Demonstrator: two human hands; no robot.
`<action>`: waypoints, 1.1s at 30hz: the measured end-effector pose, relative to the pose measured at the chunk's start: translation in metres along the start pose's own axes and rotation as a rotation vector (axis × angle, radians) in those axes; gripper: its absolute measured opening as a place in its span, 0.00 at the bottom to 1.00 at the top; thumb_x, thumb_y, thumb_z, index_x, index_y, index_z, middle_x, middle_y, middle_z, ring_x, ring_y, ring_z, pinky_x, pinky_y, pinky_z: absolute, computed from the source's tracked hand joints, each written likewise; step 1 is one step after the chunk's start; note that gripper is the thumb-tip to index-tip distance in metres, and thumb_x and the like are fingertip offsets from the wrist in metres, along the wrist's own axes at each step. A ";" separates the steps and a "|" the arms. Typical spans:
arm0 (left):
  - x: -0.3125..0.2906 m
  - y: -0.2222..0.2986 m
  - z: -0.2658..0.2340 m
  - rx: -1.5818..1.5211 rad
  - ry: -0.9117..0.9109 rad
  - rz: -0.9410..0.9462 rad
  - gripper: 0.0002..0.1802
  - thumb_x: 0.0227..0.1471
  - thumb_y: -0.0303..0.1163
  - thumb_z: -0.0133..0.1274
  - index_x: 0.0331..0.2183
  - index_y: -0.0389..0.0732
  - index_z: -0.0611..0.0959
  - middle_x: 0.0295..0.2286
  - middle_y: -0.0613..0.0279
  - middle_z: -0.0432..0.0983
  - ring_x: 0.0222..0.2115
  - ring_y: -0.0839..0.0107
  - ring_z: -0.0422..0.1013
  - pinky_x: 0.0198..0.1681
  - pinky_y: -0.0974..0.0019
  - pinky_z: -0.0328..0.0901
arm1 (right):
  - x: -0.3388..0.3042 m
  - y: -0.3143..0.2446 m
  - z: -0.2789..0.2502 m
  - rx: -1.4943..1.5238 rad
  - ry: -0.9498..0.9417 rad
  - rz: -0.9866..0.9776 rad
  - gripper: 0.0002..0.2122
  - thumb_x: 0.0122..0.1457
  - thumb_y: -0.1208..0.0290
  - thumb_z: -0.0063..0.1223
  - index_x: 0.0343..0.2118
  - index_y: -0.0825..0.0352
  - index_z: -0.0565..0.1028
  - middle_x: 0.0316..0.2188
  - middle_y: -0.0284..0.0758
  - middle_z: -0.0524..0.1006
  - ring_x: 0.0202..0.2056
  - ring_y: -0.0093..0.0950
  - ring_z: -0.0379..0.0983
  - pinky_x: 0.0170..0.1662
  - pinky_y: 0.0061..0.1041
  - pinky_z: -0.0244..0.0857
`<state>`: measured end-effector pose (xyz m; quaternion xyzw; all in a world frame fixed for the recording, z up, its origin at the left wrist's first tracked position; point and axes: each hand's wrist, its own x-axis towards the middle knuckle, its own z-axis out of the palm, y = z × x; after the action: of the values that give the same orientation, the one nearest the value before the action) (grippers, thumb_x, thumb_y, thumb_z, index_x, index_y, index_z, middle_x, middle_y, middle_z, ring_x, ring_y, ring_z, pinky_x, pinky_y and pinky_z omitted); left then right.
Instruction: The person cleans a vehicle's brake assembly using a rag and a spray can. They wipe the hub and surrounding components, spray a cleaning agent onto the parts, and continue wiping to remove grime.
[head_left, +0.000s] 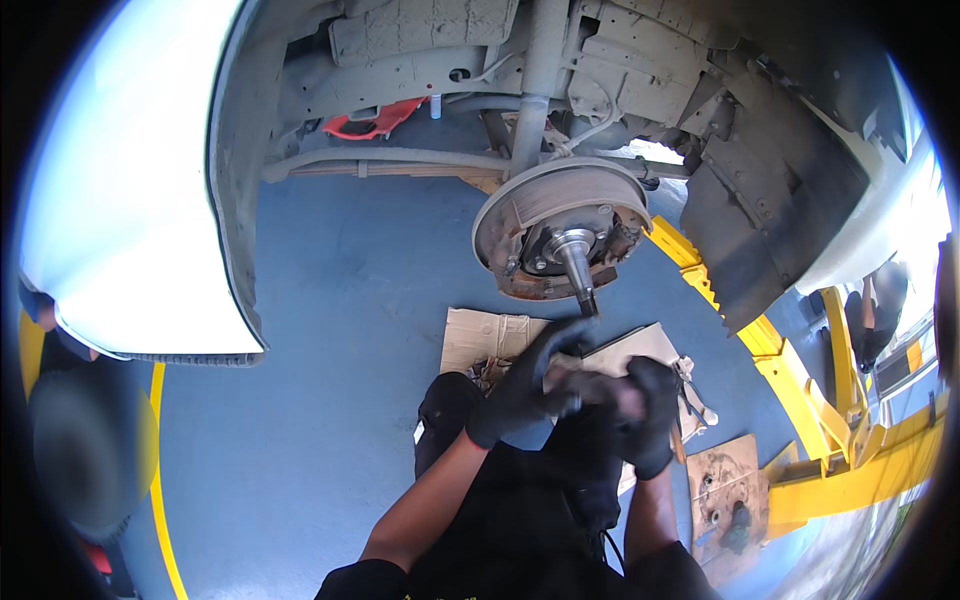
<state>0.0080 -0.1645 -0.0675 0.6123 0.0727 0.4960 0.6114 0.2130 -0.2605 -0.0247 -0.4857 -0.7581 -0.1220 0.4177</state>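
Both my hands wear black gloves and are held close together above my lap, smeared by motion. My left hand is closed at one side of a blurred grey and pinkish thing, perhaps a part in a rag; its kind cannot be made out. My right hand closes round the other side of it. Just beyond my left fingers, the bare metal spindle points toward me. It stands out from the middle of a round, rusty brake backing plate with brake shoes under the raised vehicle.
Cardboard lies on the blue floor before me, with tools at its right. A stained cardboard piece holds small parts. Yellow lift arms stand at right. White bodywork hangs at left; a person is far right.
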 end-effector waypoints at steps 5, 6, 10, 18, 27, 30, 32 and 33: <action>-0.019 0.032 -0.012 0.509 0.138 -0.182 0.21 0.60 0.30 0.66 0.54 0.37 0.86 0.44 0.53 0.87 0.45 0.58 0.83 0.50 0.57 0.76 | 0.020 -0.022 0.005 0.061 -0.018 0.061 0.26 0.50 0.80 0.63 0.56 0.68 0.78 0.48 0.48 0.83 0.48 0.50 0.82 0.50 0.45 0.77; -0.015 0.034 -0.019 0.563 0.100 -0.110 0.18 0.60 0.30 0.66 0.52 0.37 0.87 0.43 0.53 0.87 0.44 0.57 0.83 0.48 0.57 0.76 | 0.017 -0.021 0.002 0.107 -0.043 0.124 0.25 0.50 0.81 0.63 0.55 0.68 0.78 0.47 0.48 0.83 0.48 0.49 0.82 0.50 0.45 0.77; 0.008 0.023 -0.022 0.818 -0.094 0.048 0.13 0.63 0.28 0.61 0.49 0.40 0.90 0.39 0.54 0.87 0.39 0.60 0.83 0.43 0.61 0.75 | -0.004 -0.002 -0.005 0.130 -0.033 0.304 0.20 0.53 0.76 0.64 0.51 0.70 0.80 0.48 0.47 0.83 0.47 0.47 0.83 0.49 0.40 0.78; 0.027 0.019 -0.048 0.382 0.672 0.086 0.20 0.77 0.39 0.48 0.57 0.34 0.80 0.44 0.60 0.81 0.33 0.76 0.79 0.41 0.69 0.72 | -0.113 0.081 -0.053 -0.339 0.334 0.844 0.28 0.56 0.88 0.42 0.60 0.66 0.76 0.42 0.40 0.81 0.40 0.31 0.78 0.44 0.29 0.71; 0.063 -0.104 -0.092 1.238 0.579 0.308 0.38 0.60 0.20 0.45 0.71 0.33 0.66 0.71 0.41 0.61 0.72 0.40 0.56 0.75 0.45 0.52 | -0.232 0.106 -0.073 -0.431 0.286 0.952 0.27 0.55 0.87 0.46 0.59 0.66 0.76 0.39 0.36 0.79 0.40 0.30 0.77 0.46 0.30 0.70; 0.050 -0.107 -0.094 1.122 0.687 0.247 0.33 0.62 0.20 0.44 0.68 0.37 0.73 0.65 0.48 0.73 0.67 0.45 0.67 0.72 0.49 0.58 | -0.236 0.108 -0.062 -0.444 0.279 0.939 0.27 0.56 0.88 0.46 0.60 0.67 0.75 0.40 0.36 0.78 0.41 0.30 0.76 0.49 0.29 0.70; 0.040 -0.091 -0.101 0.832 0.756 0.125 0.27 0.68 0.23 0.43 0.66 0.36 0.76 0.62 0.50 0.77 0.63 0.51 0.71 0.69 0.52 0.61 | -0.234 0.106 -0.057 -0.409 0.265 0.865 0.27 0.56 0.88 0.45 0.60 0.68 0.75 0.40 0.36 0.78 0.41 0.30 0.75 0.49 0.29 0.70; 0.040 -0.081 -0.106 0.684 0.790 0.078 0.25 0.70 0.25 0.42 0.64 0.36 0.78 0.61 0.51 0.78 0.61 0.54 0.74 0.68 0.54 0.62 | -0.232 0.105 -0.055 -0.401 0.267 0.816 0.27 0.56 0.88 0.44 0.60 0.68 0.74 0.40 0.36 0.78 0.41 0.30 0.75 0.49 0.29 0.70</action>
<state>-0.0034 -0.0453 -0.1388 0.5454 0.4325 0.6596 0.2835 0.3711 -0.3878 -0.1875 -0.7950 -0.4066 -0.1533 0.4233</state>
